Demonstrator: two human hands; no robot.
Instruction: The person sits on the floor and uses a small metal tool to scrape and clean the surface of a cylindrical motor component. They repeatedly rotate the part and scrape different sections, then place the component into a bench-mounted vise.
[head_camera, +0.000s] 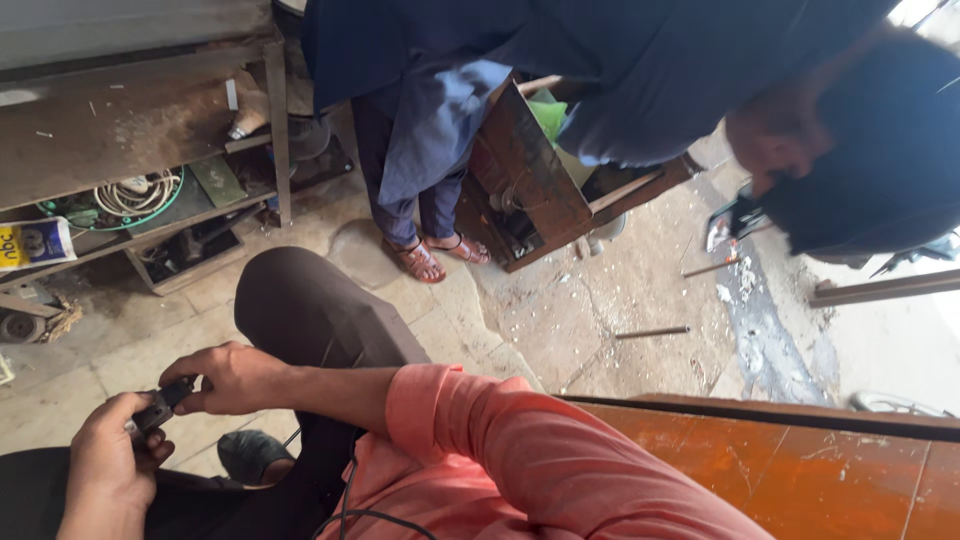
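Over the dusty stone workshop floor (560, 320), near left, the left hand (105, 465) and right hand (235, 378) both pinch a small dark plug-like part (158, 405), which might slip and drop because the grip is only fingertips.

A person in blue (440, 130) stands by a wooden box (530, 175); coiled cable (135, 192) on a shelf; metal rod (652, 332) on the floor

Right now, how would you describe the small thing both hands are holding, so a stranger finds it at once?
Start at the orange-pink sleeve along the bottom and follow it leftward to the right hand. Between it and the left hand sits a small black plastic plug-like part. It is the only object pinched by fingers from both sides, above the dark trouser knee.
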